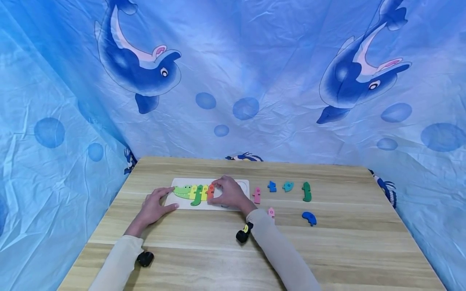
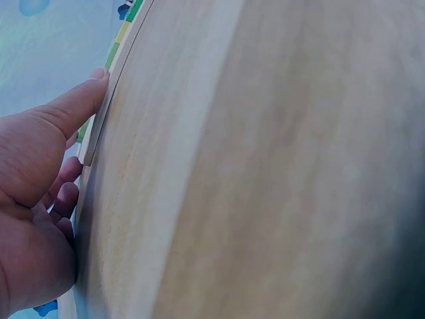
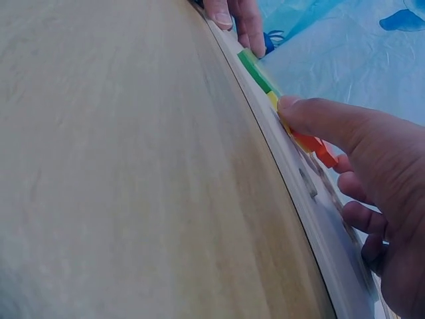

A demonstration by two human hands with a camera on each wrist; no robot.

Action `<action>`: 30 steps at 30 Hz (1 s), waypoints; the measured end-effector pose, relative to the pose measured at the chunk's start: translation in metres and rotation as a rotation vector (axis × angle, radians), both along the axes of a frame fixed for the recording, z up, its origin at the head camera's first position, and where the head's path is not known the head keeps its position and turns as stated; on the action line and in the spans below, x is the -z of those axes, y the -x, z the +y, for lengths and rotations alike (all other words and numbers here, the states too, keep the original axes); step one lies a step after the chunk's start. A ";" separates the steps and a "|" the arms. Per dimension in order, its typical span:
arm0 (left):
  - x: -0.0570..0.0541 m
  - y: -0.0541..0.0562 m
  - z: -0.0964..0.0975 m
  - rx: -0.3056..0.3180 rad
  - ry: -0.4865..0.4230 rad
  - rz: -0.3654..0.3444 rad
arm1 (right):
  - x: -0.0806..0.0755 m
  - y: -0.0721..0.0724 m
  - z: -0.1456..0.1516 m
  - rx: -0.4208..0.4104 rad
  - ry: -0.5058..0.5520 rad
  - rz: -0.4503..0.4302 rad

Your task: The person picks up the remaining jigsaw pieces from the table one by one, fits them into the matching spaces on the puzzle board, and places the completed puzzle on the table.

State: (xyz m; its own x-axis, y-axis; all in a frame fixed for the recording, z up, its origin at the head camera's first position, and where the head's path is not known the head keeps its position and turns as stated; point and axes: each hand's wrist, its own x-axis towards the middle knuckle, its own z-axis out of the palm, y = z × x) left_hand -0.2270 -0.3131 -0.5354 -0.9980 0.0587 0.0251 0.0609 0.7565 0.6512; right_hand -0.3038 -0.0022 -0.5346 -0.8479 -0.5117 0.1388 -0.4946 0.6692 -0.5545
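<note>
A white puzzle board [image 1: 198, 181] lies near the far side of the table, with a green crocodile head [image 1: 181, 194] and yellow and green body pieces fitted from its left end. My left hand [image 1: 152, 207] holds the board's left end, thumb at the near corner and fingers at the left edge. In the left wrist view the thumb [image 2: 83, 103] presses the board's side. My right hand [image 1: 232, 193] reaches over the board and pinches an orange puzzle piece [image 1: 210, 189] beside the yellow one. The orange piece [image 3: 325, 154] looks slightly tilted in the right wrist view.
Right of the board lie loose pieces: a pink one [image 1: 257, 195], a second pink one [image 1: 271, 212] partly behind the right sleeve, a blue one [image 1: 272, 186], a teal one [image 1: 288, 186], a green leg piece [image 1: 307, 191] and a curved blue one [image 1: 310, 218]. A blue dolphin-print curtain [image 1: 276, 137] surrounds the wooden table.
</note>
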 end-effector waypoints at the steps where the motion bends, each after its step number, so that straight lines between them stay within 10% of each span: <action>1: 0.000 0.000 0.000 0.000 0.000 0.000 | 0.000 0.000 0.000 -0.001 -0.007 0.004; 30: -0.005 0.001 -0.002 0.010 0.007 -0.010 | -0.016 -0.001 0.006 -0.041 0.013 -0.038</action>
